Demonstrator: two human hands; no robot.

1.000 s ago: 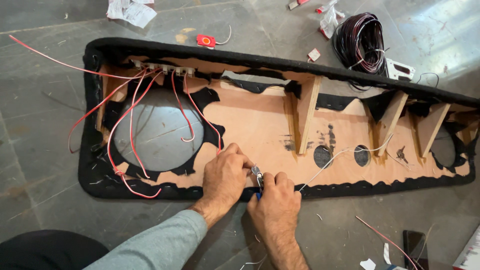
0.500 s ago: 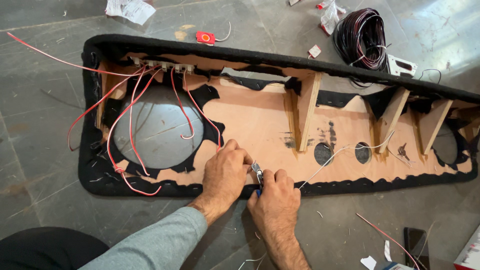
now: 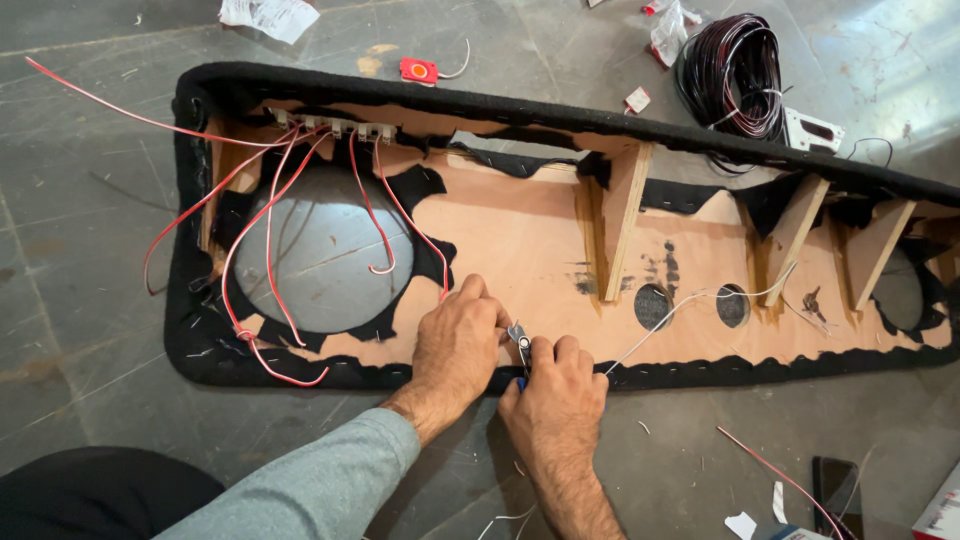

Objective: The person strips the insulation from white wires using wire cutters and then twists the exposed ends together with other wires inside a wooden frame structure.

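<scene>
Pliers (image 3: 519,343), one, between two hands (image 3: 457,345).

- Small pliers (image 3: 519,345) — metal jaws, blue handle tip showing — gripped in the right hand (image 3: 556,395), nose pointing up against the panel's lower edge.
- Wooden speaker panel (image 3: 520,240) — long, plywood, edged in black carpet, lying flat on the floor, with a large round cutout at its left end; the left hand (image 3: 458,345) rests on it.

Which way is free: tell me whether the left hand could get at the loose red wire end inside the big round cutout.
Probably yes. The left hand rests on the plywood panel beside the cutout; the red wire end hangs uncovered.
</scene>
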